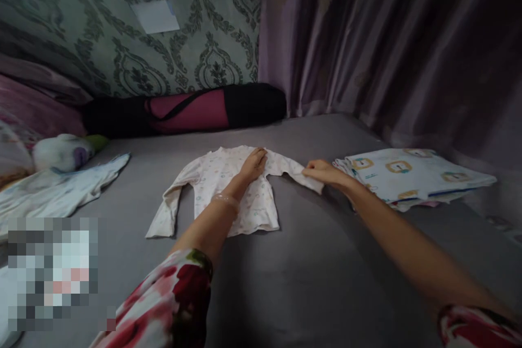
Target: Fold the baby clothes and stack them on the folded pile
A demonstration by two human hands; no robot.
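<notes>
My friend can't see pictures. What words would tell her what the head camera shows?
A person's left hand rests at the collar of a white long-sleeved top spread on a grey bed, while the right hand touches the end of one sleeve. A folded stack of printed cloths sits to the right, and a rolled pink-and-black mat lies against the wall.

Near half of grey mattress (326, 261) bare: wide open lane across foreground, centre to right. Flat shirt (253, 201) covers centre, lies low, no real block. Right hand (324, 172) at sleeve end; folded cloth stack (411, 174) just beside it, tight gap, bars rightward sweep. Curtain (387, 38) closes right side behind stack. Rolled mat (191, 111) along wall closes far edge; bare strip between mat and collar. Left: loose white garment (61, 190), plush toy (61, 152), well apart from shirt, clear band between.
</notes>
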